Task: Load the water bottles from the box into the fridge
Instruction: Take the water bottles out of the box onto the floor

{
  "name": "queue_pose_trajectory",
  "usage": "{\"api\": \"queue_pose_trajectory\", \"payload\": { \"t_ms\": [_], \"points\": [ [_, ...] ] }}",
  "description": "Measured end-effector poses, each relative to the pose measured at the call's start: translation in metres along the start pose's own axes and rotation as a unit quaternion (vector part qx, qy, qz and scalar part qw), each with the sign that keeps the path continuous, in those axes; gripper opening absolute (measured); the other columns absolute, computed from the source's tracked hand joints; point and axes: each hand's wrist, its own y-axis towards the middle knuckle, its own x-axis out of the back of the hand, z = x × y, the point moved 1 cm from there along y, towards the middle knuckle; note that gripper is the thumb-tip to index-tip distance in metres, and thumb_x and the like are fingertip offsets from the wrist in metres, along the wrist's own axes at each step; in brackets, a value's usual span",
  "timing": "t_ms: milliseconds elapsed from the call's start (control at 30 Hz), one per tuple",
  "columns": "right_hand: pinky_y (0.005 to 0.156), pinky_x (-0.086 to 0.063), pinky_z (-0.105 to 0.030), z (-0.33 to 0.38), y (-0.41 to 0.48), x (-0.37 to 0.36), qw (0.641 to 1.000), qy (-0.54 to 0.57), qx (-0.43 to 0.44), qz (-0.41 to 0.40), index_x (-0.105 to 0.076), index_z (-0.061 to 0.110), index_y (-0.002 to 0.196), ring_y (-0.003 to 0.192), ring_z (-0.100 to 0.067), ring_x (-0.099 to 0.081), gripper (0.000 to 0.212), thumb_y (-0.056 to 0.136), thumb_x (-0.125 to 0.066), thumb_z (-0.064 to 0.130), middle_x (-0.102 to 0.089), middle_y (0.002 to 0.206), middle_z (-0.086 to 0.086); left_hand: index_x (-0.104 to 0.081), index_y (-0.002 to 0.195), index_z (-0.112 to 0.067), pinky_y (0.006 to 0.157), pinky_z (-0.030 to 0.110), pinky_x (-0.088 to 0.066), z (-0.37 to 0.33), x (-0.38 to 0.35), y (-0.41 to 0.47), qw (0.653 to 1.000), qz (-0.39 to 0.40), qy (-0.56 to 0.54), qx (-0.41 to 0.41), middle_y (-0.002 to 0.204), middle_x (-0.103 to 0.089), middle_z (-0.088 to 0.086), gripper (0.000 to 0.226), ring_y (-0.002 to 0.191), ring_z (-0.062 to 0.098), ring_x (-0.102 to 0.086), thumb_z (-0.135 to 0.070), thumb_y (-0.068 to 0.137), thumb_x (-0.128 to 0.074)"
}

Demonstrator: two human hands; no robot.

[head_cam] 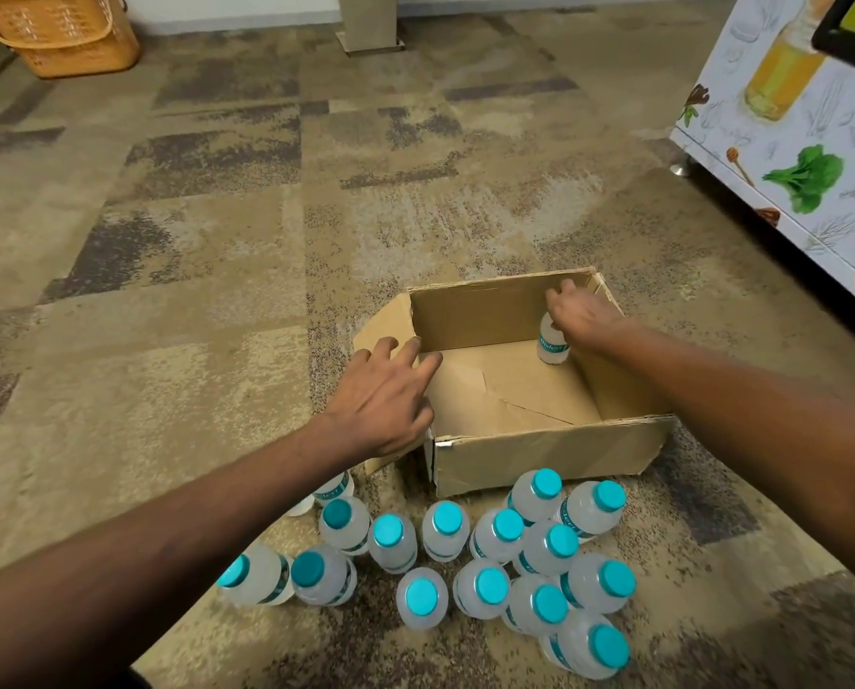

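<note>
A: Locating the bottle (553,346) in the box (540,452): where does it stand?
B: Upright in the far right corner, axis vertical, directly under the right grip (582,315), whose fingers curl over its top.
A: And the left grip (385,395)?
B: Fingers straight, resting on the left wall, farther off.

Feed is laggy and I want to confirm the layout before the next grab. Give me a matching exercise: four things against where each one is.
Things:
1. left hand
2. right hand
3. wicker basket
4. cluster of water bottles

Places:
a. standing on the carpet in front of the cardboard box
b. around the top of the lone bottle in the box's far right corner
c. far back left of the view
d. fingers spread over the box's left wall

Pairs: 1-d, 2-b, 3-c, 4-a
</note>
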Motion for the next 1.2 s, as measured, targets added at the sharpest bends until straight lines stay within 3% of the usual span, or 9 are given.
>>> {"api": "queue_pose_trajectory", "payload": {
  "t_ms": [100, 233, 333, 433, 567, 667, 900, 1000, 1200],
  "points": [
    [0.062, -0.046, -0.032, 0.007, -0.005, 0.009, 1.000, 0.001, -0.001, -0.022, -0.044, 0.004, 0.099, 0.070, -0.019, -0.046, 0.024, 0.085, -0.063, 0.002, -0.041, 0.091, -0.012, -0.033, 0.137, -0.020, 0.095, 0.044, -0.042, -0.003, 0.002, -0.002, 1.000, -0.016, 0.001, 0.008, 0.147, -0.037, 0.010, 0.056, 0.129, 0.031, -0.039, -0.047, 0.088, -0.037],
    [0.052, -0.038, -0.030, 0.029, -0.019, 0.037, 0.997, 0.021, 0.007, -0.069, -0.045, 0.002, 0.096, 0.062, -0.016, -0.041, 0.019, 0.088, -0.061, 0.007, -0.041, 0.092, -0.012, -0.034, 0.138, -0.020, 0.094, 0.043, -0.043, -0.006, 0.003, -0.004, 1.000, -0.028, 0.000, 0.008, 0.145, -0.040, 0.009, 0.056, 0.129, 0.029, -0.040, -0.048, 0.089, -0.037],
    [0.058, -0.038, -0.033, 0.050, -0.037, 0.066, 0.994, 0.057, 0.009, -0.098, -0.049, 0.002, 0.106, 0.070, -0.021, -0.046, 0.021, 0.091, -0.058, 0.013, -0.047, 0.101, -0.014, -0.039, 0.135, -0.019, 0.093, 0.043, -0.043, -0.006, 0.006, -0.005, 0.999, -0.047, -0.021, 0.012, 0.140, -0.047, 0.009, 0.056, 0.124, 0.028, -0.044, -0.047, 0.089, -0.030],
    [0.068, -0.048, -0.039, 0.070, -0.059, 0.092, 0.988, 0.084, 0.042, -0.122, -0.051, 0.003, 0.111, 0.083, -0.029, -0.054, 0.026, 0.091, -0.058, 0.018, -0.050, 0.104, -0.015, -0.049, 0.128, -0.015, 0.091, 0.044, -0.043, -0.004, 0.010, -0.008, 0.994, -0.084, -0.067, 0.021, 0.132, -0.054, 0.011, 0.057, 0.121, 0.029, -0.045, -0.046, 0.087, -0.023],
    [0.065, -0.044, -0.033, 0.094, -0.089, 0.115, 0.980, 0.110, 0.079, -0.147, -0.052, 0.005, 0.114, 0.078, -0.021, -0.047, 0.029, 0.090, -0.060, 0.022, -0.049, 0.106, -0.013, -0.056, 0.120, -0.014, 0.099, 0.052, -0.038, 0.002, 0.020, -0.015, 0.974, -0.155, -0.150, 0.071, 0.136, -0.047, 0.020, 0.050, 0.130, 0.037, -0.034, -0.042, 0.088, -0.031],
    [0.065, -0.047, -0.034, 0.114, -0.111, 0.130, 0.976, 0.120, 0.109, -0.148, -0.054, 0.007, 0.113, 0.079, -0.024, -0.053, 0.031, 0.089, -0.061, 0.025, -0.049, 0.103, -0.010, -0.059, 0.116, -0.012, 0.098, 0.052, -0.037, 0.010, 0.026, -0.024, 0.966, -0.183, -0.172, 0.066, 0.134, -0.047, 0.021, 0.047, 0.129, 0.038, -0.033, -0.041, 0.089, -0.033],
    [0.064, -0.044, -0.031, 0.169, -0.153, 0.152, 0.965, 0.122, 0.205, -0.110, -0.053, 0.013, 0.115, 0.077, -0.016, -0.047, 0.032, 0.089, -0.062, 0.028, -0.045, 0.101, -0.003, -0.060, 0.112, -0.013, 0.092, 0.051, -0.040, 0.037, 0.027, -0.043, 0.981, -0.155, -0.101, 0.060, 0.134, -0.048, 0.019, 0.052, 0.132, 0.039, -0.033, -0.049, 0.090, -0.030],
    [0.067, -0.051, -0.040, 0.185, -0.159, 0.158, 0.961, 0.124, 0.218, -0.115, -0.053, 0.012, 0.115, 0.079, -0.022, -0.053, 0.032, 0.088, -0.061, 0.028, -0.049, 0.104, -0.007, -0.060, 0.115, -0.013, 0.090, 0.052, -0.041, 0.046, 0.028, -0.049, 0.987, -0.134, -0.072, 0.050, 0.135, -0.048, 0.020, 0.056, 0.132, 0.041, -0.034, -0.051, 0.088, -0.030],
    [0.066, -0.046, -0.031, 0.215, -0.178, 0.171, 0.937, 0.183, 0.280, -0.102, -0.057, 0.012, 0.111, 0.077, -0.018, -0.050, 0.032, 0.084, -0.067, 0.027, -0.051, 0.103, -0.005, -0.054, 0.127, -0.014, 0.104, 0.054, -0.032, 0.056, 0.032, -0.059, 0.992, -0.071, -0.088, 0.060, 0.145, -0.039, 0.017, 0.078, 0.138, 0.038, -0.026, -0.057, 0.072, -0.019]
  ]
}}
